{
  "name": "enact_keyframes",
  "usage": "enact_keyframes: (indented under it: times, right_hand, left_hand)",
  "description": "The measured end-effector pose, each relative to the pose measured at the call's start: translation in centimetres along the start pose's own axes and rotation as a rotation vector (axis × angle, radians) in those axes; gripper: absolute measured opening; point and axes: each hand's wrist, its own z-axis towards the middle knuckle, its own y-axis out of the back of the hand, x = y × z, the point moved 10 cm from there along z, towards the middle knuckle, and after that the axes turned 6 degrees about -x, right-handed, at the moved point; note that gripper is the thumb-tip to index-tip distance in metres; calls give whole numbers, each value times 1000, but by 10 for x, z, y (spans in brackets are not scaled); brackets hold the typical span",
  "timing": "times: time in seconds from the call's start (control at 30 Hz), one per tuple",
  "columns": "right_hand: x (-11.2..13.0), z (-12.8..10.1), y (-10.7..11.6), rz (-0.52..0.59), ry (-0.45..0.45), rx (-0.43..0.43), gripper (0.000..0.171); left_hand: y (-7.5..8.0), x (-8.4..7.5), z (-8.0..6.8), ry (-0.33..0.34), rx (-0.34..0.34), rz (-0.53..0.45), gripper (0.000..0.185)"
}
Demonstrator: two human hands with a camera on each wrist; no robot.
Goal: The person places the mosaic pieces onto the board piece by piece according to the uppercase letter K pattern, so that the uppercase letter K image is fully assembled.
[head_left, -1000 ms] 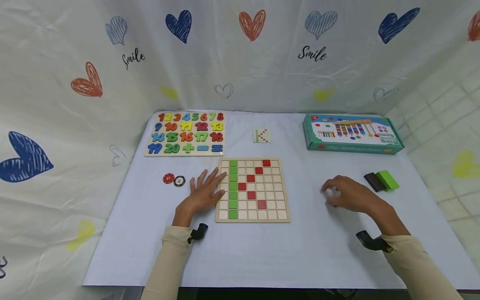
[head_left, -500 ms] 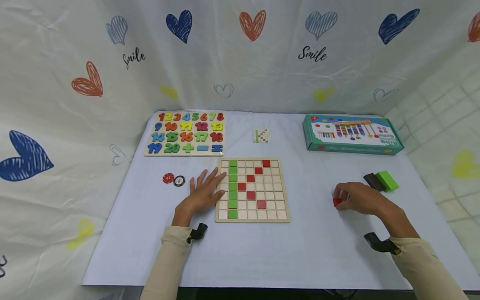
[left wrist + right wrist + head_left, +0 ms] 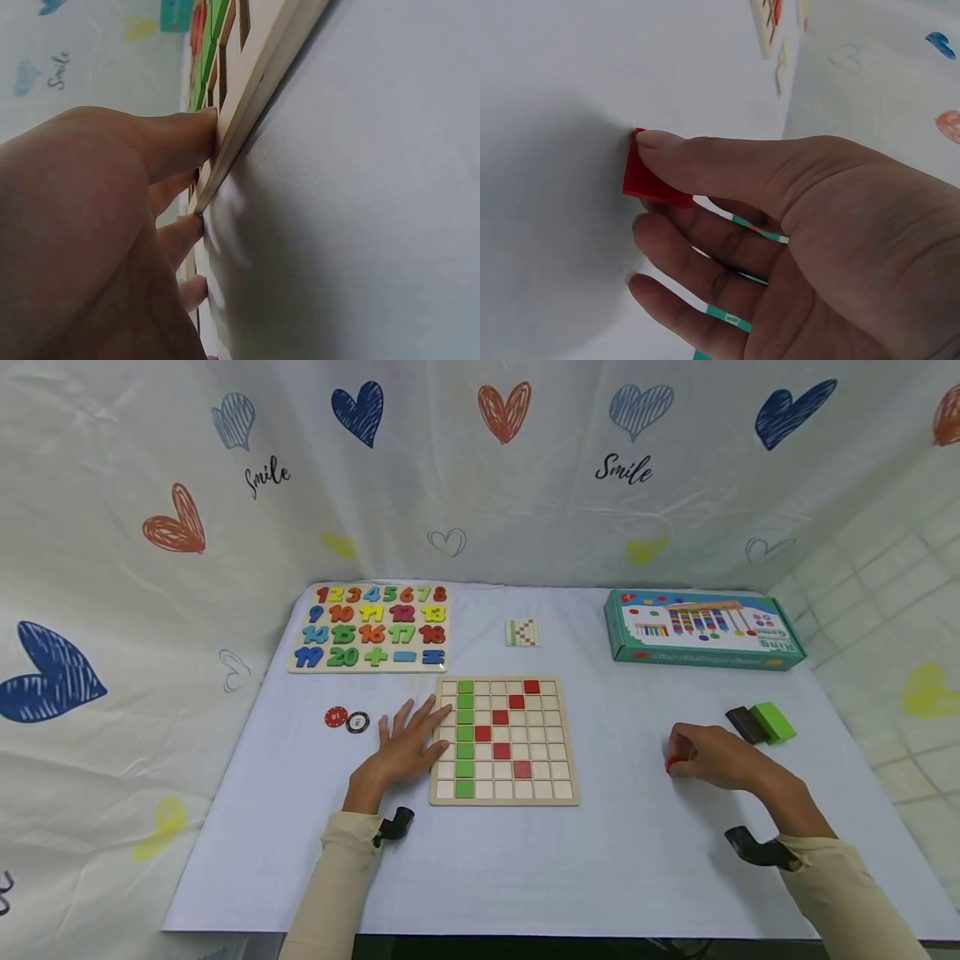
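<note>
A wooden grid board [image 3: 555, 796] lies mid-table, holding a column of green tiles [image 3: 465, 737] and several red tiles [image 3: 502, 717] in a diagonal. My left hand [image 3: 408, 745] rests flat with fingers spread, its fingertips [image 3: 196, 135] pressed against the board's left edge [image 3: 259, 79]. To the right of the board, my right hand [image 3: 708, 753] pinches a small red tile [image 3: 649, 180] between thumb and fingers, low over the table; the same red tile [image 3: 672, 763] peeks out at the fingertips.
A number puzzle [image 3: 372, 627] lies at the back left, a small pattern card [image 3: 522, 632] behind the board, a teal game box [image 3: 701, 626] at back right. Two chips [image 3: 347, 720] sit left of my left hand. A dark and green block pair [image 3: 761, 723] lies far right.
My right hand moved right and toward me from an empty hover, and took hold of a red tile. The left hand stayed on the board's edge.
</note>
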Motion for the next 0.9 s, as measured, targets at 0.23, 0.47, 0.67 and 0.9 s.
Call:
enact_keyframes:
  times: [0.23, 0.47, 0.67, 0.9]
  right_hand:
    - [22, 12, 4, 83, 34, -45, 19]
    - [64, 35, -2, 166, 76, -97, 19]
    - [103, 48, -24, 285, 178, -78, 15]
    - [133, 52, -56, 409, 261, -3, 15]
  left_hand:
    - [0, 1, -1, 14, 10, 17, 68]
    - [-1, 0, 0, 6, 5, 17, 68]
    - [-2, 2, 1, 12, 14, 17, 68]
    - [0, 0, -1, 3, 8, 3, 68]
